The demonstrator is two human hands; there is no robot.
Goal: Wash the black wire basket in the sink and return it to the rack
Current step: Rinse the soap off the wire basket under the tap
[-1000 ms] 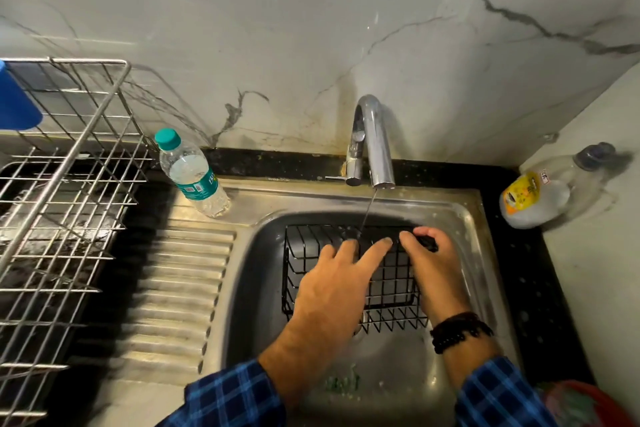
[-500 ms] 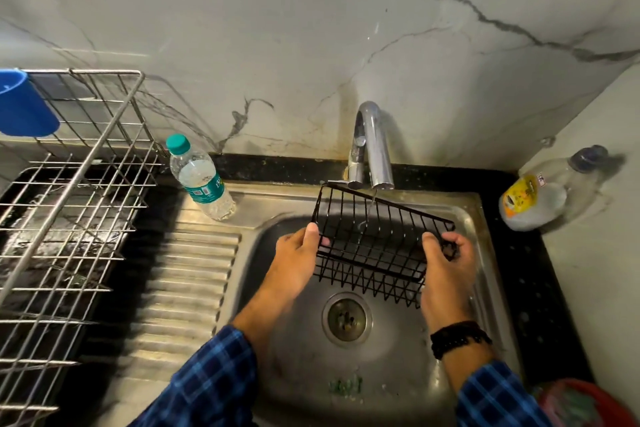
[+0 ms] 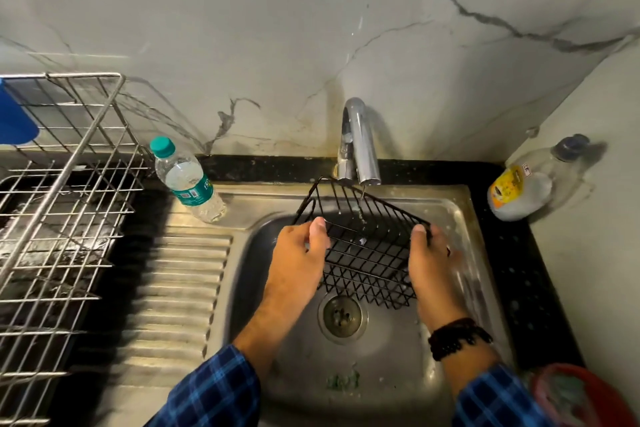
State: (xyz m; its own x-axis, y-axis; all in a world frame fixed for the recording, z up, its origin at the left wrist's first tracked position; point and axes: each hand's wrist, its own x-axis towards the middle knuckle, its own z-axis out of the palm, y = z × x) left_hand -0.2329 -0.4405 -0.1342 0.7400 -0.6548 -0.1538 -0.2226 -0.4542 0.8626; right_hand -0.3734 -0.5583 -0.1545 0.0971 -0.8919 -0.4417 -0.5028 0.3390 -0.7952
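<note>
Dim, warm indoor light from the left: rack (image 3: 74,155) and tap (image 3: 360,142) shadows thrown rightward on wall (image 3: 311,28). Dark patch between rack and drainboard (image 3: 187,288). Soft glare on tap and sink (image 3: 460,208) rim. Wide-angle bowing at edges. Smear on rack wires, drainboard ridges; bottom corners soft, centre fairly sharp.

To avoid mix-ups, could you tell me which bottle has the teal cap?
The water bottle left of the sink; the yellow-labelled bottle on the right has a dark cap.
</note>
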